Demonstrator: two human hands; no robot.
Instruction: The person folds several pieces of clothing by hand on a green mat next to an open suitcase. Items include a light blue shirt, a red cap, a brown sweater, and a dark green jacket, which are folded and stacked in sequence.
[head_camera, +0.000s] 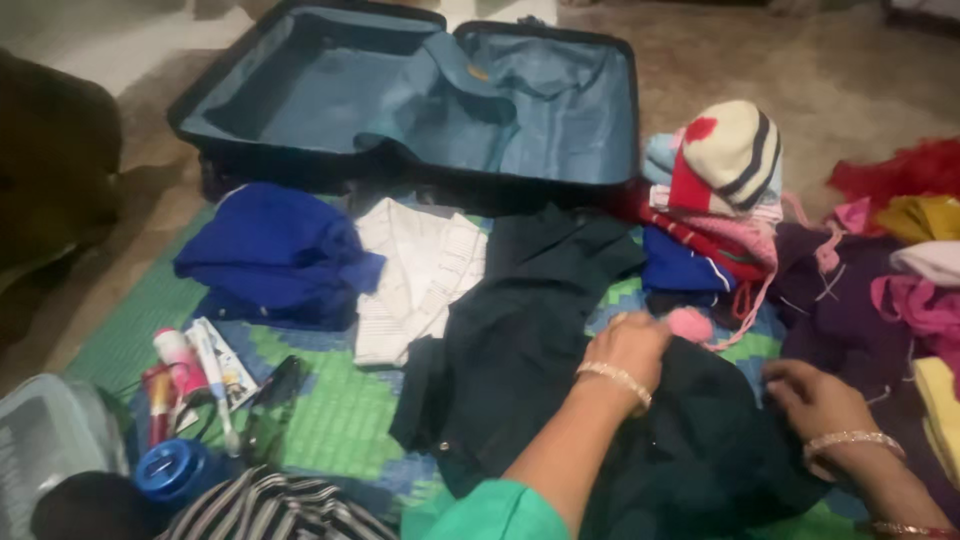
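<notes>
open suitcase lies flat well beyond the fingers, both halves showing blue lining, nothing in it that i can see. green woven mat under everything. dark garment spread on the mat, running from just short of the suitcase back under both hands.

left hand rests on the garment's middle, fingers curled down as if pinching cloth; can't confirm an actual grip. right hand sits on the garment's right edge, fingers bent, loosely flat, not clearly clamped on anything.

left of the fingers: blue garment, then white knit touching the dark one. beyond the fingers: stack of folded clothes with a striped cap on top. right of the fingers: loose heap of purple, pink, yellow and red clothes. far left: toiletries cluster, blue lid.

risks, my read: dark cloth on dim footage, folds easy to misjudge, garment may bunch. the stack looks top-heavy; a tug on nearby cloth could tip it. pink strings near the left fingers could snag.

counts: 1 suitcase, 1 mat, 1 dark garment, 1 blue, 1 white, 1 cap, 2 hands, bangles on both wrists. heap pieces not countable.
</notes>
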